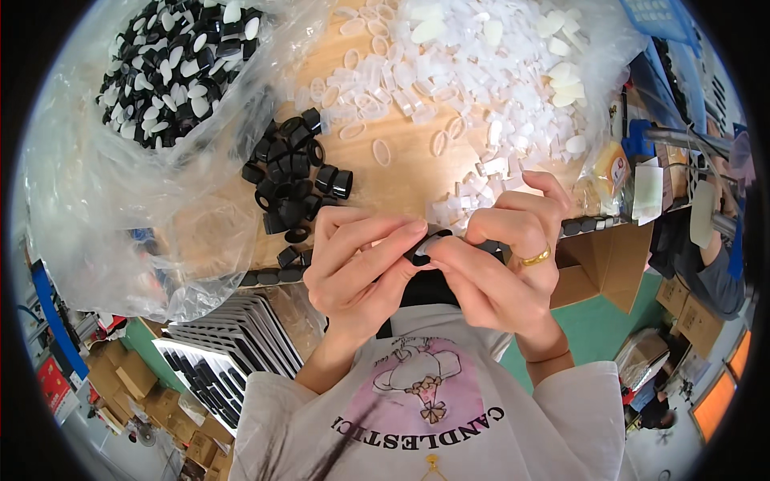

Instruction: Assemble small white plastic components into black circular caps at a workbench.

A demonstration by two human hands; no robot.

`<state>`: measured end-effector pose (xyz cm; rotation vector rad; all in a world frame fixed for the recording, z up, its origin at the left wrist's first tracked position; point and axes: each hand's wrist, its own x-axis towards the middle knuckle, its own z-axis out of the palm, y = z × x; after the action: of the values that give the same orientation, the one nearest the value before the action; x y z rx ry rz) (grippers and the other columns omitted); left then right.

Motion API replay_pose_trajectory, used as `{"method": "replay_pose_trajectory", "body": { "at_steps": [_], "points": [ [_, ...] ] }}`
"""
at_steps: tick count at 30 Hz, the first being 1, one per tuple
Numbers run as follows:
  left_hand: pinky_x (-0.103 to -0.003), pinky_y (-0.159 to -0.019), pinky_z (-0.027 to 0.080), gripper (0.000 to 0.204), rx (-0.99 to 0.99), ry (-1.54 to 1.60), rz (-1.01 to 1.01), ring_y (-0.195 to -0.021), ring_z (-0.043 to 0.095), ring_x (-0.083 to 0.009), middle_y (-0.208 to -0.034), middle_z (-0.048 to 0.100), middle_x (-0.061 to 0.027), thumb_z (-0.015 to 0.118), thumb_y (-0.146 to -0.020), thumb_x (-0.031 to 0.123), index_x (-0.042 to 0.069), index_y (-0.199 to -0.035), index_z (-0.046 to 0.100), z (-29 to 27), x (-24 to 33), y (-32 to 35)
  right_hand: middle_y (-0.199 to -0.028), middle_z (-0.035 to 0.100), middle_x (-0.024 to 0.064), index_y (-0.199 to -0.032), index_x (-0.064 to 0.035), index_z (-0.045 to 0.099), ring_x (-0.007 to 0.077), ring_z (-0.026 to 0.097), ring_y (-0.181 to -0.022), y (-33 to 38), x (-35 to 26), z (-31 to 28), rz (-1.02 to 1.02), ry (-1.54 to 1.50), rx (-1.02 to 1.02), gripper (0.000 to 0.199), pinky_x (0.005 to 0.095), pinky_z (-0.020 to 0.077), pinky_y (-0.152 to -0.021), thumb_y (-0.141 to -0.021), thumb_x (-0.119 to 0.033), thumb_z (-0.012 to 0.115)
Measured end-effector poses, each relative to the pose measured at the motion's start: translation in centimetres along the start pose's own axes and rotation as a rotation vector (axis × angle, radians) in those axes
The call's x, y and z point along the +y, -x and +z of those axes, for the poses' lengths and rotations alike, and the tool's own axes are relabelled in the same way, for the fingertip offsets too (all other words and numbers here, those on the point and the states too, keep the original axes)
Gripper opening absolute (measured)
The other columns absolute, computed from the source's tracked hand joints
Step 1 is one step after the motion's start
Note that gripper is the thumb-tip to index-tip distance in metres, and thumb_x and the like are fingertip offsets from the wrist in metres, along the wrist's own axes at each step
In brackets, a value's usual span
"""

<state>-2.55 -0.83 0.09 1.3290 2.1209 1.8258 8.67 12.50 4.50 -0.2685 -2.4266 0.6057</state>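
Near the table's front edge my two hands meet at a small black plastic piece (pixel 419 254), like the oval caps in the pile. My left hand (pixel 353 268) pinches it between thumb and fingertips. From the other side my right hand (pixel 513 268), with a gold ring on one finger, is closed at the piece; a pale edge shows by its fingertips. The fingers hide most of both parts. Beyond my left hand lies a loose heap of black caps (pixel 293 164). Small white clips (pixel 473 192) are scattered beyond my right hand.
Clear plastic bags hold black caps with white inserts (pixel 164 104) at far left. Translucent rings and pieces (pixel 513 72) are heaped at far right. A row of black caps lines the front edge. Below stand stacked trays (pixel 216 353) and an open cardboard box (pixel 605 268). Another person (pixel 706 264) is at right.
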Motion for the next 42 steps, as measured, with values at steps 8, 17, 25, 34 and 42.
{"method": "replay_pose_trajectory", "body": {
  "at_steps": [8, 17, 25, 34, 42],
  "points": [
    [-0.031, -0.068, 0.042, 0.039, 0.009, -0.011, -0.003, -0.076, 0.050, -0.0219, -0.090, 0.073, -0.0042, 0.079, -0.056, 0.006, 0.005, -0.094, 0.077, -0.1, -0.2, 0.3, -0.088, 0.054, 0.0006, -0.085, -0.0136, 0.076, 0.0242, 0.050, -0.082, 0.3, -0.7, 0.4, 0.030, -0.065, -0.028, 0.024, 0.0514, 0.0380, -0.094, -0.061, -0.014, 0.073],
    [-0.030, -0.069, 0.043, 0.036, 0.078, 0.093, -0.328, -0.081, 0.055, -0.0202, -0.089, 0.072, -0.0058, 0.085, -0.065, 0.008, 0.000, -0.099, 0.074, -1.2, -0.9, 1.1, -0.096, 0.061, 0.0095, -0.097, -0.0048, 0.071, 0.0263, 0.061, -0.080, -0.8, 6.3, 5.7, 0.264, -0.436, -0.081, 0.019, 0.0385, 0.0503, -0.080, -0.079, -0.010, 0.071],
    [-0.025, -0.064, 0.043, 0.038, 0.022, 0.096, -0.304, -0.077, 0.057, -0.0167, -0.093, 0.073, -0.0088, 0.083, -0.068, 0.004, -0.001, -0.104, 0.073, -2.1, -1.7, 1.3, -0.102, 0.063, 0.0106, -0.096, -0.0029, 0.060, 0.0306, 0.063, -0.075, -1.1, 6.5, 10.4, 0.104, -0.077, -0.299, 0.014, 0.0350, 0.0510, -0.062, -0.085, -0.007, 0.067],
    [-0.029, -0.076, 0.056, 0.036, 0.001, 0.124, -0.268, -0.095, 0.070, -0.0261, -0.103, 0.071, -0.0207, 0.077, -0.072, -0.007, -0.008, -0.106, 0.069, -1.9, -1.1, 0.7, -0.098, 0.065, 0.0152, -0.089, 0.0001, 0.064, 0.0244, 0.063, -0.075, -0.5, 1.9, -0.1, 0.093, -0.411, -0.144, 0.017, 0.0312, 0.0513, -0.062, -0.075, 0.009, 0.066],
    [-0.028, -0.069, 0.055, 0.027, 0.059, 0.023, -0.065, -0.080, 0.070, -0.0239, -0.097, 0.072, -0.0206, 0.071, -0.073, -0.008, -0.009, -0.100, 0.071, -1.7, 0.1, 0.7, -0.095, 0.065, 0.0135, -0.097, 0.0019, 0.070, 0.0221, 0.063, -0.066, 0.8, -1.2, 0.1, 0.101, -0.365, -0.215, 0.029, 0.0283, 0.0480, -0.053, -0.069, 0.011, 0.067]
  ]
}}
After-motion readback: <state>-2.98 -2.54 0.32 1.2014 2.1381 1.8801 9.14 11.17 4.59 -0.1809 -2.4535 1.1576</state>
